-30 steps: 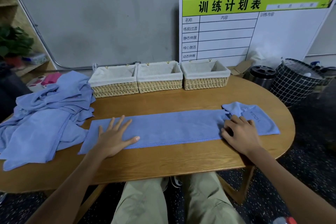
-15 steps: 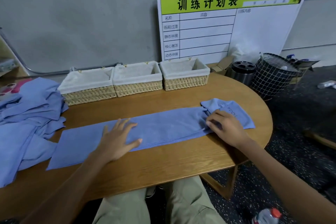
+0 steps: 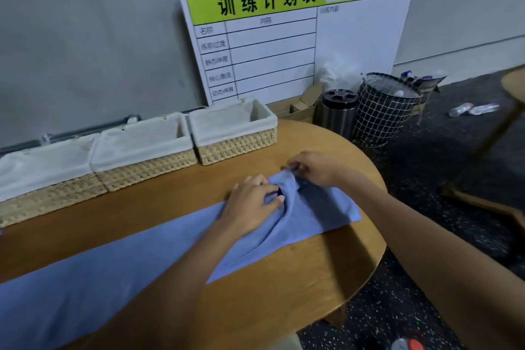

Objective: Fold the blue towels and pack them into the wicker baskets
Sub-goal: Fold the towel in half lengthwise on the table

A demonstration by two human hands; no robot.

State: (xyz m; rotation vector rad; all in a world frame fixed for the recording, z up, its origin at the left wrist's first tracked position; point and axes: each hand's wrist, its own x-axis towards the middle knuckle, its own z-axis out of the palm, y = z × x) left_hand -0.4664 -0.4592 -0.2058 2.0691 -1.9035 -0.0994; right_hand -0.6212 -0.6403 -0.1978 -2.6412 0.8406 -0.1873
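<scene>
Both forearms reaching in toward the table's far right edge. Left hand and right hand close together (fingers curled), each pinching the blue towel.

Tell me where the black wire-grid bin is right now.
In the head view the black wire-grid bin stands on the floor at upper right, past the table's rounded end, beside a dark steel canister and below the whiteboard.

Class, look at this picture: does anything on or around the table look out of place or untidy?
Yes. Two plastic bottles lie on the floor right of the table, like litter. The blue towel's right end is bunched up where both hands pinch it.
</scene>
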